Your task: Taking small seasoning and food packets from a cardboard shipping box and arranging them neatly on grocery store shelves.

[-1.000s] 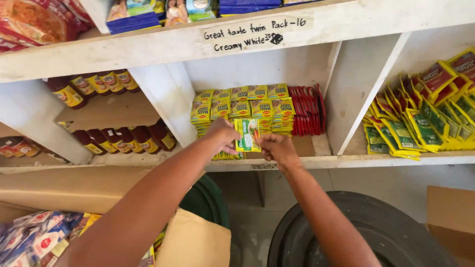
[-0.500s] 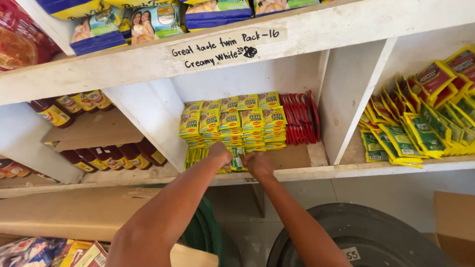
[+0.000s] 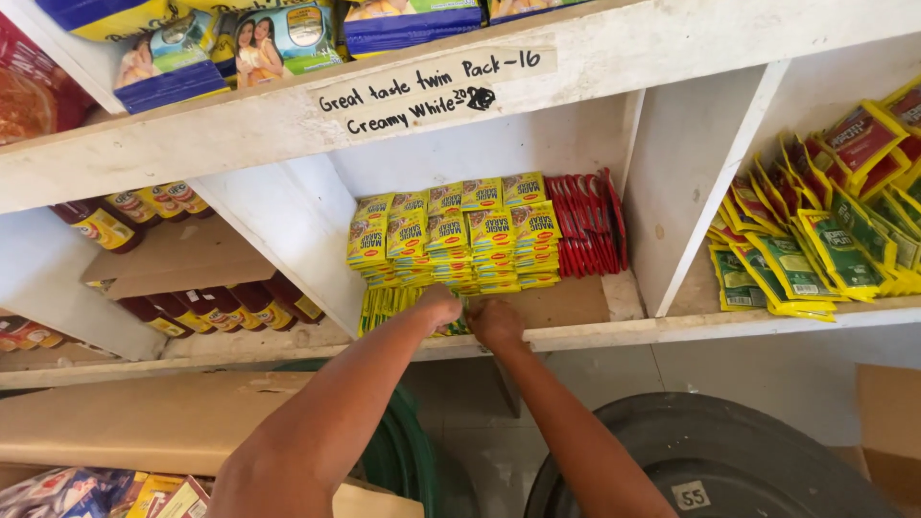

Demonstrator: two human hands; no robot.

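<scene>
Since a second ago, both hands have lowered the yellow sachets [image 3: 459, 321] onto the shelf [image 3: 566, 307], before the sachet stack [image 3: 451, 235]; left hand [image 3: 436, 309] and right hand [image 3: 496, 321] fingers pinch them closed.

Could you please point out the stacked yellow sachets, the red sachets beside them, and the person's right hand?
stacked yellow sachets [image 3: 451, 235], head view, front of the middle stack.
red sachets [image 3: 585, 225], head view, middle of the row.
right hand [image 3: 496, 323], head view, back of the hand.
</scene>
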